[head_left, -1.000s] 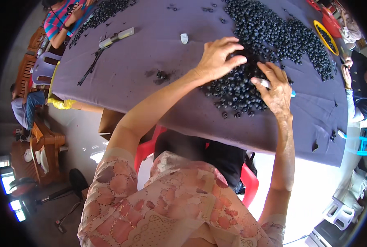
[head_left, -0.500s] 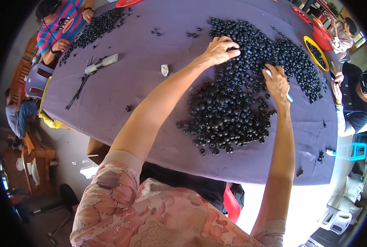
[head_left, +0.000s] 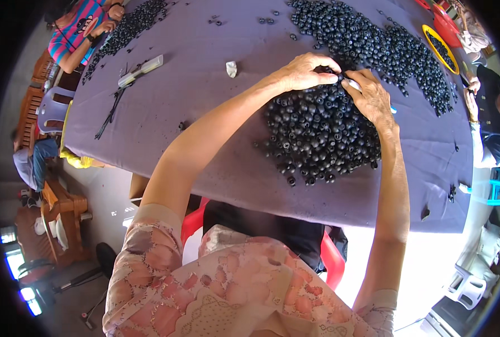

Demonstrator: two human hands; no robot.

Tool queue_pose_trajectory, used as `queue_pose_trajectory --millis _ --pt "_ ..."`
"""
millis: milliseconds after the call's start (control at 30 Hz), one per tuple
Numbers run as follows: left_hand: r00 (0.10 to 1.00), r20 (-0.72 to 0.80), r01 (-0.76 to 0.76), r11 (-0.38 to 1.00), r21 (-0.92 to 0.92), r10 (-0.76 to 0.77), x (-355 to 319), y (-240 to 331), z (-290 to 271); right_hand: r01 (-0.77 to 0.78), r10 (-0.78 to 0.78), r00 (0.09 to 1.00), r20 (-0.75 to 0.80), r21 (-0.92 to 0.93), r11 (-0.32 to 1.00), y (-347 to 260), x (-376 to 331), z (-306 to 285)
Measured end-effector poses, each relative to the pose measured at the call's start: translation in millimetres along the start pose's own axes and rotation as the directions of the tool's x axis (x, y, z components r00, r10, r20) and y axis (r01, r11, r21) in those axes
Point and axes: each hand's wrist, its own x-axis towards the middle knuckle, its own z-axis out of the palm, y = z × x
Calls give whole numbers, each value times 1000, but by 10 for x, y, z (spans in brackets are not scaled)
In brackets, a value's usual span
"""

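A heap of small black round pieces (head_left: 323, 132), many showing a hole like beads, lies on the purple-grey cloth before me. My left hand (head_left: 312, 73) is at the heap's far edge, its thumb and fingers pinched around a dark round piece. Almost touching it, my right hand (head_left: 370, 95) is closed around a slim white tool (head_left: 352, 85) with a blue end. The tool's tip is near the piece between my fingertips. Farther back spreads a second, larger heap of the same black pieces (head_left: 368, 45).
A clear-and-white tube (head_left: 149, 66) lies at left beside thin black strands (head_left: 111, 112). A crumpled white scrap (head_left: 231, 69) rests mid-table. A yellow-rimmed tray (head_left: 455, 66) stands at far right. People sit around the table, one in a striped shirt (head_left: 77, 33) by another heap.
My hands have drawn together at the near heap's far edge, the left moving right and the right coming toward it. The view has shifted, and the two heaps now look more separated.
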Motion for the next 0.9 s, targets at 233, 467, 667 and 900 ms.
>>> queue_pose_trajectory --millis 233,467,667,900 --pt "978 -28 -203 969 143 209 -314 346 62 71 -63 993 -97 72 995 -292 -433 -153" --pt "937 -132 -321 946 52 325 -658 638 204 220 -202 947 -250 48 974 -573 -840 -164" --pt "884 -215 -398 909 122 416 -848 706 247 263 -254 921 -294 -7 965 -665 -1064 -146" --pt "819 -405 -309 907 285 406 -1180 787 108 228 -250 928 -276 -109 967 -781 -1201 -303"
